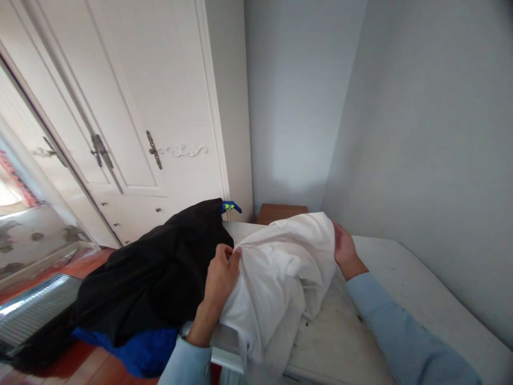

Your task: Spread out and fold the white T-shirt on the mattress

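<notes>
My light blue sleeves (395,321) reach in from the bottom of the view. My left hand (219,275) has its thumb and fingers closed in a pinch on the upper left edge of the white cloth (272,272). My right hand (345,247) is at the cloth's right edge; its fingers go out of sight behind the fabric, so I can't tell how far closed they are. The cloth lies in loose, crumpled folds between my hands, on the white tabletop (385,272), with its lower end hanging over the near edge. Small dark specks show on the surface beside it.

Just left of my left hand, a black garment (160,267) is heaped, blue fabric (148,350) showing beneath its lower edge. A small blue and yellow-green piece (231,206) pokes out at its upper end. Farther left, a ribbed, shiny object (38,310) rests by the reddish wooden floor (94,366).

Beyond the table's far edge I see the brown top of a low piece of furniture (280,212). Behind stands the white wardrobe (172,80), with ornate dark metal handles (154,149) and small drawer knobs, next to plain grey-blue walls (296,96). At the far left, a patterned red curtain (18,179) hangs by a bright opening.
</notes>
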`<control>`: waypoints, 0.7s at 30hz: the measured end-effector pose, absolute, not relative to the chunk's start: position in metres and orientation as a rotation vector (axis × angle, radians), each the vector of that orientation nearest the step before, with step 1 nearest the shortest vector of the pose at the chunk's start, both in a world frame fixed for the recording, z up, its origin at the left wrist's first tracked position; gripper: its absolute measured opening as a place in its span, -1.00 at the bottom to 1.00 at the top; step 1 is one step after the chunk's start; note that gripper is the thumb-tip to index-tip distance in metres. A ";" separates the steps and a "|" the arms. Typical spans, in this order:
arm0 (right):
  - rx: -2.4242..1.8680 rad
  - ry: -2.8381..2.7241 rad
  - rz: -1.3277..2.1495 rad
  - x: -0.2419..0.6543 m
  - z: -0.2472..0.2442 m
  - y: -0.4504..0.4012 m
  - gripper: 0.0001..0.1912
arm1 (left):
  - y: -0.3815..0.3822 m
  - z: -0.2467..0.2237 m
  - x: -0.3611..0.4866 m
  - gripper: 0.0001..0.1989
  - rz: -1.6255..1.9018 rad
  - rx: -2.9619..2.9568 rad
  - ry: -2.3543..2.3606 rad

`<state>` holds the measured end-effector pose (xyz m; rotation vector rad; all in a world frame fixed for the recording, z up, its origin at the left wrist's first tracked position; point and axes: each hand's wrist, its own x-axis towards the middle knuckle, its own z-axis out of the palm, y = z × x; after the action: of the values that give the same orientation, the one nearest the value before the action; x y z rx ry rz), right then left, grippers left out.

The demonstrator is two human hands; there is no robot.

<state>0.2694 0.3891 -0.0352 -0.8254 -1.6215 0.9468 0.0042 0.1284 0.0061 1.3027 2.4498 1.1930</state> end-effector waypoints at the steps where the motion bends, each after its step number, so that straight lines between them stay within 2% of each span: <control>1: -0.839 -1.498 1.023 0.272 -0.034 0.392 -0.49 | 0.127 0.009 0.000 -0.62 1.296 1.268 2.487; 3: -0.861 -1.162 1.267 0.272 -0.035 0.394 -0.61 | 0.123 0.012 -0.006 -0.56 1.267 1.360 2.492; 6: -0.925 -1.022 1.540 0.257 -0.045 0.383 -0.80 | 0.120 0.011 -0.011 -0.63 0.857 1.623 2.342; 8: -0.973 -1.316 1.474 0.241 -0.053 0.369 -0.63 | 0.120 0.007 -0.015 -0.64 0.658 1.698 2.350; 11: -0.897 -1.889 1.127 0.221 -0.064 0.345 -0.29 | 0.118 -0.003 -0.024 -0.50 0.639 1.776 2.543; 13: -0.838 -2.254 0.918 0.215 -0.067 0.334 -0.23 | 0.113 -0.014 -0.036 -0.42 0.626 1.895 2.613; 14: -0.802 -2.398 0.856 0.215 -0.067 0.331 -0.26 | 0.109 -0.020 -0.043 -0.41 0.578 1.970 2.615; 17: -0.665 -2.519 0.851 0.222 -0.059 0.334 -0.56 | 0.091 -0.036 -0.070 -0.45 0.342 2.171 2.521; 21: -0.690 -2.265 0.802 0.238 -0.039 0.351 -0.72 | 0.067 -0.035 -0.103 -0.62 0.181 2.293 2.370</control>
<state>0.2379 0.3507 -0.0393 -0.6898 -2.2651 0.8022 -0.1033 0.0665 -0.0355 2.2931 2.3704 0.1813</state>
